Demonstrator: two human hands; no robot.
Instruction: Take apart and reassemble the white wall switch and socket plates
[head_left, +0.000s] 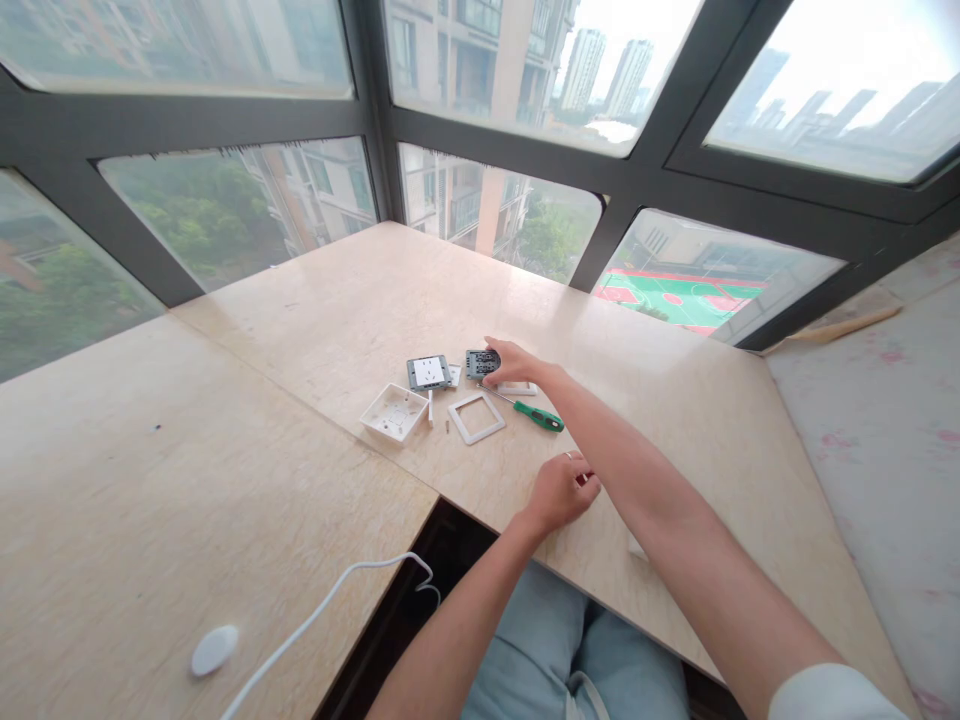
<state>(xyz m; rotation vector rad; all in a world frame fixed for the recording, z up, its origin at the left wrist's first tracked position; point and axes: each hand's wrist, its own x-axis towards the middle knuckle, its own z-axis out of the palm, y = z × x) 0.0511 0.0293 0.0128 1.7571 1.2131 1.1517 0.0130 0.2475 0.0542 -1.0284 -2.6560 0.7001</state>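
Observation:
My right hand [512, 361] reaches out over the marble sill and its fingers close on a dark grey socket module [481, 363]. Beside it lies a second grey module with a white socket face [428, 372]. A white back box [394, 412], a white frame [476, 417] and a green-handled screwdriver [537, 414] lie close by. Another white frame [517, 388] sits partly under my right hand. My left hand [561, 490] hovers nearer to me, fingers curled in against something small and reddish that I cannot make out.
The beige marble sill [225, 450] runs along dark-framed windows [375, 130]. A white cable [315, 620] and a white oval puck [214, 650] lie at the near left. There is a dark gap below the sill edge, above my knees. A pale patterned mat [885, 420] lies to the right.

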